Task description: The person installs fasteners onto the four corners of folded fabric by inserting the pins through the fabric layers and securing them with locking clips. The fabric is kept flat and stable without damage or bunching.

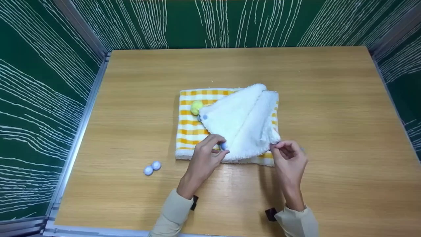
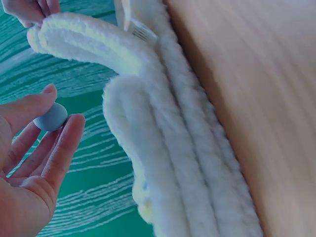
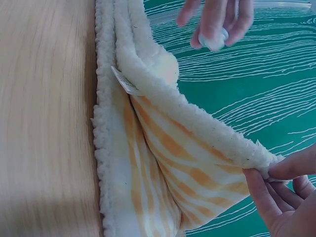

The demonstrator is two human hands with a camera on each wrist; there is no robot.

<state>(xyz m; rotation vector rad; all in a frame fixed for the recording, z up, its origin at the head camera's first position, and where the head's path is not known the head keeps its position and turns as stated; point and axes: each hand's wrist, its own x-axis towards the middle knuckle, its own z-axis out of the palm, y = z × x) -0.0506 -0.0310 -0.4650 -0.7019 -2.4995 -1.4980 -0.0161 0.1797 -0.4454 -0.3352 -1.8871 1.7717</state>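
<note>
The left hand (image 1: 205, 156) pinches a blue ball (image 1: 223, 145) between thumb and fingertips, a light hold that probably leaves the palm clear of the fleece. To its right, the right hand (image 1: 291, 161) grips a corner of the folded checked blanket (image 1: 192, 132), seemingly to lift that edge off the layers below. Beyond the left hand, a yellow-green ball (image 1: 196, 107) sits by the flap's tip (fastened or merely beside it, I cannot tell); leftward, two more blue balls (image 1: 148, 170) lie on the bench (image 1: 125, 98), perhaps for easy reach
</note>
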